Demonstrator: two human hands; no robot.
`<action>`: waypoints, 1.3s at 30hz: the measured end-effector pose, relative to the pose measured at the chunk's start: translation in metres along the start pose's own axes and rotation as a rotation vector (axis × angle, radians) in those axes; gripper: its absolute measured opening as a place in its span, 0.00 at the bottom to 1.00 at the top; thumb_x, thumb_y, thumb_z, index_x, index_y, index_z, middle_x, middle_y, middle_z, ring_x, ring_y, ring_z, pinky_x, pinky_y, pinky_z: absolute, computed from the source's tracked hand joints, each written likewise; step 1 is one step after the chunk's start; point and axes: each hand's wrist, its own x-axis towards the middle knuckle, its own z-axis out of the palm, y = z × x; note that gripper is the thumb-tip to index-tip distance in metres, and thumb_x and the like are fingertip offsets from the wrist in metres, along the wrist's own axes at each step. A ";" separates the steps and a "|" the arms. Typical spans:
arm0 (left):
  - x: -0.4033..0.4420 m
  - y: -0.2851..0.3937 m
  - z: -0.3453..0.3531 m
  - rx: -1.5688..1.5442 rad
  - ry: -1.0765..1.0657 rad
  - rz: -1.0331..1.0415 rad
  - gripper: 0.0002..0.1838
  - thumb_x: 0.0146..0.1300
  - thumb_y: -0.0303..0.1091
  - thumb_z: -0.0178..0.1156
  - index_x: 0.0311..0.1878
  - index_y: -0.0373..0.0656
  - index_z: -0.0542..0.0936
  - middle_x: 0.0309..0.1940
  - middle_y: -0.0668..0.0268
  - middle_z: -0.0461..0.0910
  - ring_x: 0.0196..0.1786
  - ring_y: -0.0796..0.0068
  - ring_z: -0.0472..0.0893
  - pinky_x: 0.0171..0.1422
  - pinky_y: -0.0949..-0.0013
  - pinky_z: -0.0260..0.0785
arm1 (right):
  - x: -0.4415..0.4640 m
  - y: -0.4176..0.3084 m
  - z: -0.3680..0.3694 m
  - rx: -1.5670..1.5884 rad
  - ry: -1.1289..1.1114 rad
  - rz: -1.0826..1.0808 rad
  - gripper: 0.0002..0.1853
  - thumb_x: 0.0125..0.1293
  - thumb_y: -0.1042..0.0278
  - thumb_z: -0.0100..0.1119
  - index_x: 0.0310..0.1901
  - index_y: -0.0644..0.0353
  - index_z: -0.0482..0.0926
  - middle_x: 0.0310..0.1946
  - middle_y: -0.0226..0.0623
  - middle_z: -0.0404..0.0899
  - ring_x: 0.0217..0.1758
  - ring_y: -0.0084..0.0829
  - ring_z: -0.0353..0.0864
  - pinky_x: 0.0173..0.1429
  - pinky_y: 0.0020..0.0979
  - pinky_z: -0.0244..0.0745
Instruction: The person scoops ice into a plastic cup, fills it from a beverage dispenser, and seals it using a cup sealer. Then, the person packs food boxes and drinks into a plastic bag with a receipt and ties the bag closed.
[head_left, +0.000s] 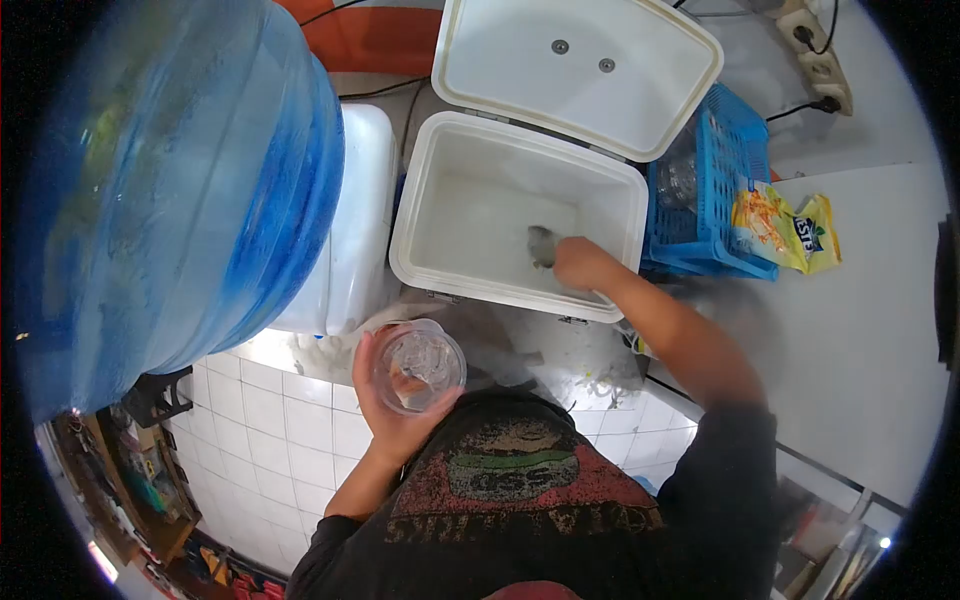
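Note:
A clear plastic cup with ice in it is held in my left hand, whose fingers curl round its side. The cup stands off the front edge of an open white cooler box. Inside the cooler, toward its right side, my right hand grips a metal scoop. The scoop's bowl points left over the pale, hazy interior. My right forearm crosses the cooler's front right rim.
The cooler's raised lid leans back behind it. A large blue water bottle and a white container stand at the left. To the right are a blue basket, a yellow packet and a power strip.

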 end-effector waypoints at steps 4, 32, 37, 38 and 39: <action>0.003 -0.001 0.000 -0.015 -0.001 -0.055 0.62 0.40 0.24 0.78 0.75 0.48 0.46 0.64 0.51 0.65 0.64 0.56 0.71 0.47 0.63 0.80 | -0.002 -0.013 0.002 0.196 0.005 -0.051 0.12 0.61 0.73 0.52 0.42 0.69 0.79 0.43 0.58 0.80 0.47 0.55 0.80 0.53 0.45 0.75; 0.001 -0.007 0.002 0.081 -0.081 -0.095 0.62 0.39 0.30 0.82 0.74 0.45 0.50 0.61 0.49 0.71 0.62 0.56 0.75 0.53 0.60 0.75 | 0.044 -0.059 -0.028 0.378 -0.096 -0.183 0.13 0.67 0.65 0.54 0.43 0.64 0.83 0.38 0.54 0.82 0.43 0.53 0.80 0.51 0.45 0.74; 0.000 -0.009 0.007 0.009 -0.143 -0.099 0.63 0.38 0.28 0.81 0.75 0.46 0.48 0.62 0.52 0.67 0.63 0.57 0.72 0.68 0.53 0.64 | 0.014 -0.090 -0.073 0.354 -0.100 -0.175 0.14 0.66 0.64 0.52 0.38 0.67 0.83 0.35 0.57 0.81 0.40 0.54 0.80 0.49 0.46 0.75; -0.001 -0.010 0.008 0.012 -0.142 -0.095 0.63 0.38 0.28 0.81 0.75 0.46 0.48 0.62 0.52 0.67 0.63 0.57 0.72 0.68 0.53 0.64 | 0.007 -0.094 -0.078 0.360 -0.093 -0.189 0.15 0.66 0.64 0.51 0.37 0.69 0.83 0.34 0.58 0.81 0.39 0.55 0.81 0.48 0.47 0.75; -0.002 -0.012 0.009 -0.010 -0.137 -0.091 0.63 0.38 0.28 0.81 0.75 0.47 0.48 0.62 0.52 0.67 0.63 0.56 0.72 0.68 0.53 0.64 | 0.005 -0.096 -0.078 0.359 -0.090 -0.192 0.15 0.66 0.64 0.51 0.37 0.69 0.83 0.34 0.58 0.81 0.39 0.55 0.81 0.48 0.47 0.75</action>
